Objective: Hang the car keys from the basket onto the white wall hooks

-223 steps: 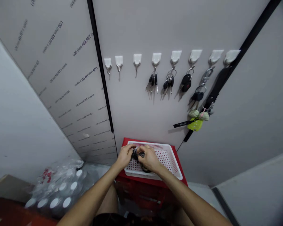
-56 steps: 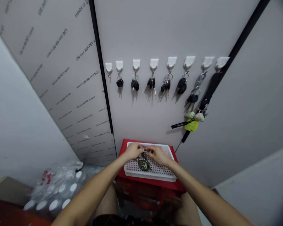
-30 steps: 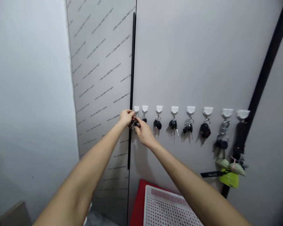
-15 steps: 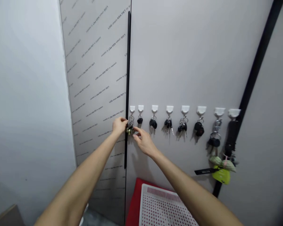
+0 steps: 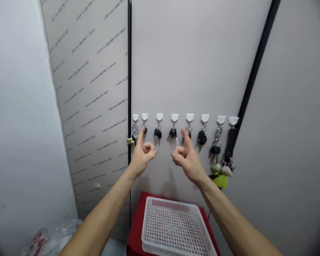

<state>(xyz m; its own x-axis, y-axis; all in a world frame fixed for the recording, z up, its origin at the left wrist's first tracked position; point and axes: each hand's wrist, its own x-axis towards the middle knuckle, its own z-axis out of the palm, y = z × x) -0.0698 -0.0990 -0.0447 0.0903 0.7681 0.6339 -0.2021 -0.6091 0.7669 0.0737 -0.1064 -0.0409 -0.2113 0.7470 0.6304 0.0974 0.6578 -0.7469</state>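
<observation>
My left hand (image 5: 142, 155) is raised in front of the left end of a row of hung keys. Its index finger points up and the other fingers are curled, with nothing in them. That finger partly covers a small black key (image 5: 145, 131). My right hand (image 5: 188, 159) makes the same pointing shape, also without anything in it. Behind its fingertip a key bunch (image 5: 189, 136) is partly hidden. Between the hands hang two bunches of black-headed keys, one left (image 5: 158, 133) and one right (image 5: 173, 133). At the far left hangs a key bunch with a brass-coloured piece (image 5: 130, 141).
Several white hooks (image 5: 174, 117) line the pale panel. Further right hang a black key fob (image 5: 202, 137) and keys with a yellow-green tag (image 5: 220, 180). Below, a white perforated basket (image 5: 146, 227) rests on a red surface (image 5: 134, 227). Plastic bags (image 5: 53, 236) lie lower left.
Both hands have left the leftmost key bunch, which now hangs free. My right hand has moved right, and both index fingers now point up. The view has shifted, showing more of the basket.
</observation>
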